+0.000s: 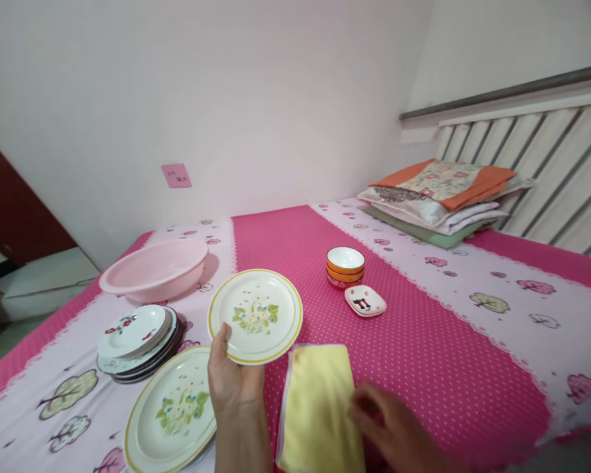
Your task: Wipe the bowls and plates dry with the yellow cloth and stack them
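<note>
My left hand (232, 381) grips a round white plate (256, 315) with a yellow rim and a green flower print, held up above the bed. The thumb lies on the plate's near edge. My right hand (391, 427) rests on the near right part of a folded yellow cloth (318, 407) that lies flat on the pink dotted bedsheet; its fingers look curled on the cloth. A matching yellow-rimmed plate (170, 410) lies below my left hand, on top of at least one other plate.
A stack of several flowered plates (135, 341) sits at the left, with a pink plastic basin (152, 268) behind it. Stacked orange bowls (345, 266) and a small square dish (365, 301) stand mid-bed. Folded bedding (443, 194) lies against the headboard at the right.
</note>
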A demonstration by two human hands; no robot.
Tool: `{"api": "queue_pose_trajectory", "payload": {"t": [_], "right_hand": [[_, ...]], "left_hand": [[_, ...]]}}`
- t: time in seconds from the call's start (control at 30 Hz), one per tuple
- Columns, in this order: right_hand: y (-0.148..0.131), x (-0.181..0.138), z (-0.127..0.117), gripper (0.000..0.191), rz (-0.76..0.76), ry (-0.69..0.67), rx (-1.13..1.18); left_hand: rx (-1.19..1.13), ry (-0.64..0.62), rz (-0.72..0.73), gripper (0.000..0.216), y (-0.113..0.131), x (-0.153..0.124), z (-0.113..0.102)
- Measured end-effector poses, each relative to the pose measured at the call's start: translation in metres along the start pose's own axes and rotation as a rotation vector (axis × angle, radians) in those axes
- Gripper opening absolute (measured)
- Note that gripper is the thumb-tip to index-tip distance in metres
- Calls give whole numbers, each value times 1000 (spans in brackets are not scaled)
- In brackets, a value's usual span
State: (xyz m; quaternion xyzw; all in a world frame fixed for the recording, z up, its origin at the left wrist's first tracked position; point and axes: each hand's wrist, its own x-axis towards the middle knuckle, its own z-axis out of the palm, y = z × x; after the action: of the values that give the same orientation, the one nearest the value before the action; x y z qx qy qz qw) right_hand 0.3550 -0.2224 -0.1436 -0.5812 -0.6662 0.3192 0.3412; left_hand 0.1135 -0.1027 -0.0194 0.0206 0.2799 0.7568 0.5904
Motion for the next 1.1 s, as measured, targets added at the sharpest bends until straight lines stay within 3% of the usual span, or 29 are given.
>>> {"api": "queue_pose_trajectory", "payload": {"t": [0.07,0.13,0.27,0.37,0.47,0.57,0.67,0.73,0.8,0.9,1.0,1.1], "right_hand": [[12,35,-6,27,255,133,30],[11,56,0,35,361,120,221],[-10,59,24,52,433,2,517],[-20,56,17,49,496,-37,553],[-32,72,-16,46,448,81,530],[-62,107,-48,57,361,245,475],[-101,144,-56,49,175,525,104],[-118,162,-48,32,59,574,-108],[-121,174,-33,21,-14,557,-207],[-109,183,-8,16,-13,453,-150],[-103,183,13,22,4,287,65],[-114,177,24,32,-36,88,365]], "left_hand": [[-33,39,-43,48,-5,8,-6],[-71,42,-52,47,-8,16,-13],[-117,-1,-39,47,-11,31,-28],[-110,-4,-57,46,-9,35,-34],[-88,13,-53,45,-6,31,-31],[-57,54,-32,43,-6,26,-25],[-32,103,-26,39,-9,25,-22],[-16,111,-14,37,-13,26,-23],[14,114,8,34,-18,28,-25],[58,115,31,29,-27,27,-26],[72,77,-12,24,-39,22,-24],[88,1,-98,19,-51,18,-26]]}}
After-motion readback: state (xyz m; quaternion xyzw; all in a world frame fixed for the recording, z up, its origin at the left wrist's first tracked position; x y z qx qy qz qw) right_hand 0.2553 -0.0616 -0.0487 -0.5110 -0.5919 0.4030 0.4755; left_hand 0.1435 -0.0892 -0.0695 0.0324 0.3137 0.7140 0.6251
